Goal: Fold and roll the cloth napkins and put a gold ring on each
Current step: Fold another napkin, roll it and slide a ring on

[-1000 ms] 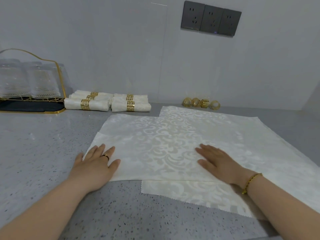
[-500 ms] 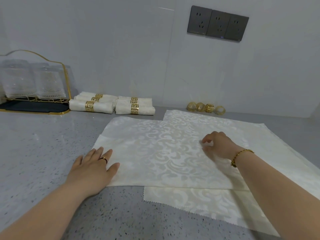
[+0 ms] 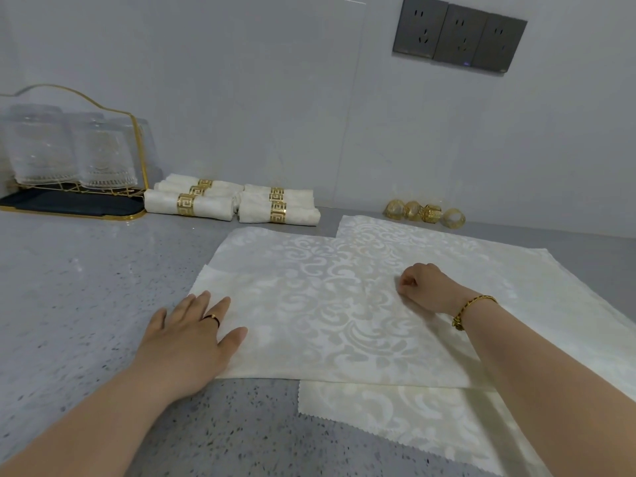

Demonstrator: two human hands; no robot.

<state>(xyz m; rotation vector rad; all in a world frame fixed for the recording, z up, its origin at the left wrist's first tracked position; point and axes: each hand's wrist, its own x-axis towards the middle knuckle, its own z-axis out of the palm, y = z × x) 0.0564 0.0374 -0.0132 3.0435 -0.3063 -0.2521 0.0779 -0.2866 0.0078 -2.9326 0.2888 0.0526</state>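
Scanning from the upper left of the frame, I see a gold wire rack of upturned clear glasses (image 3: 69,156). Just to its right is a small stack of rolled cream napkins already wearing gold rings (image 3: 234,204), so part of the job looks done. At lower left of centre the left hand (image 3: 186,342) lies flat with fingers spread, partly on the grey speckled countertop (image 3: 69,287) and partly on the left edge of the cream damask cloth napkin (image 3: 327,315) spread mid-frame. Right of centre the right hand (image 3: 423,287) rests on that same napkin with fingers curled under and thumb tip against forefinger. I cannot tell whether any cloth is caught between them. Beneath and to the right lies a second cream napkin with a zigzag-cut edge (image 3: 395,418), overlapped by the first. Four loose gold napkin rings (image 3: 425,215) sit against the wall at upper right, just beyond the lower cloth's far edge. My worry is the overlap: a pull on the top sheet could drag the lower one and skew the fold. The left palm covers only the cloth's edge, so the sheet may slide. A shifting far hem could also nudge the rings into rolling.
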